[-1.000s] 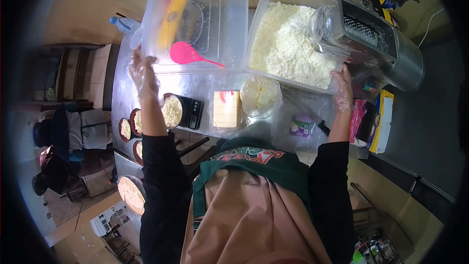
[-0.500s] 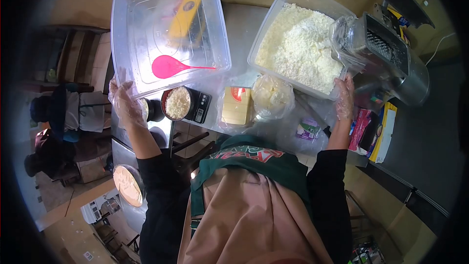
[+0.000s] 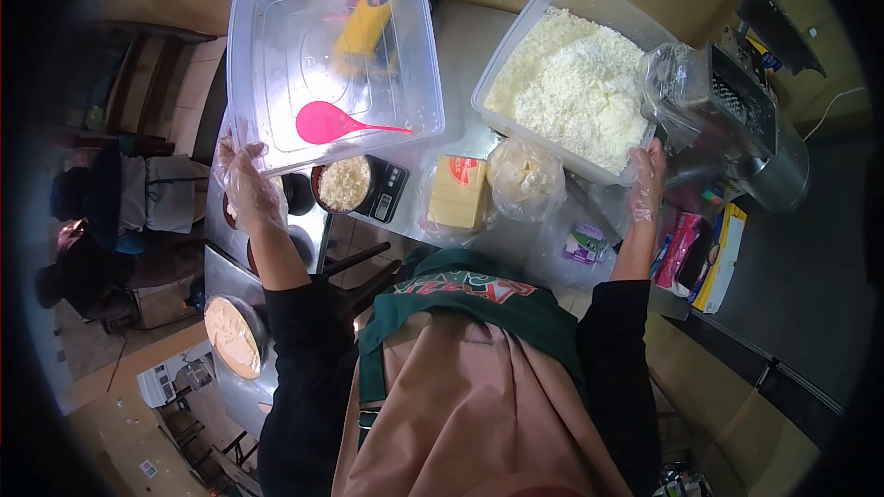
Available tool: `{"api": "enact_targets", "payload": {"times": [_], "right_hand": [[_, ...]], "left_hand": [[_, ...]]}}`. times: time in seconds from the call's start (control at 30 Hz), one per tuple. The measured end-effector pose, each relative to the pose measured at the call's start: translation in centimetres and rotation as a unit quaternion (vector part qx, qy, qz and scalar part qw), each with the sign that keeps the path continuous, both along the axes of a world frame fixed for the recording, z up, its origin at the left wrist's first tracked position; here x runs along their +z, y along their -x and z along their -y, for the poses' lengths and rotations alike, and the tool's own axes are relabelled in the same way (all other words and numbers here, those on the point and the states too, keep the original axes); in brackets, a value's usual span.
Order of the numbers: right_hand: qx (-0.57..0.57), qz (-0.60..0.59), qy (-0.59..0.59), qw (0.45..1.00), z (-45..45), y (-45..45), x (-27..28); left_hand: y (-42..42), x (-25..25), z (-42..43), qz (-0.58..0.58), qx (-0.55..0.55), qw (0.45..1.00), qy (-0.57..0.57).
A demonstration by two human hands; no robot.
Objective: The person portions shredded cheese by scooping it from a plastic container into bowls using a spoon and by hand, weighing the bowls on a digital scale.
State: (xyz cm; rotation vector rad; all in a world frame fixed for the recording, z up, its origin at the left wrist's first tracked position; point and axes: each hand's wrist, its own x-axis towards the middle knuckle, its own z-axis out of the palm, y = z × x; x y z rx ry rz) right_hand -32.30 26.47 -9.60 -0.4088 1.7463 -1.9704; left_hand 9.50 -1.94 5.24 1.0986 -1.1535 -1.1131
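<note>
- While the person's left hand [image 3: 247,175] pinches its near left corner, the clear plastic tub [image 3: 276,46] spreads beyond those fingers; I'd expect it light, flexible, slippery, best held by opposite rims.
- Smaller but loaded, the grated-cheese tub [image 3: 603,9] sits left of the right hand [image 3: 647,175], whose fingers curl on its near right corner; it looks heavy.
- Pink spoon [image 3: 322,121], right of the left fingers, seems light.

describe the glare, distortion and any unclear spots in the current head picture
Head view: bright glare whitens part of the clear tub's floor; head view: wide-angle distortion bows the scene, and the left and right edges fall off to black; head view: the yellow package looks hazy through the tub's plastic; head view: the scale's display is too small to read.
</note>
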Motion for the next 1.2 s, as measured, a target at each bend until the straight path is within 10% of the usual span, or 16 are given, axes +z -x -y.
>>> {"api": "enact_targets", "payload": {"times": [1.2], "right_hand": [[-0.005,-0.055,-0.05,0.997,9.7,-3.2,0.1]], "left_hand": [[-7.5,-0.1,-3.7,-0.018,0.108,0.994,-0.004]]}}
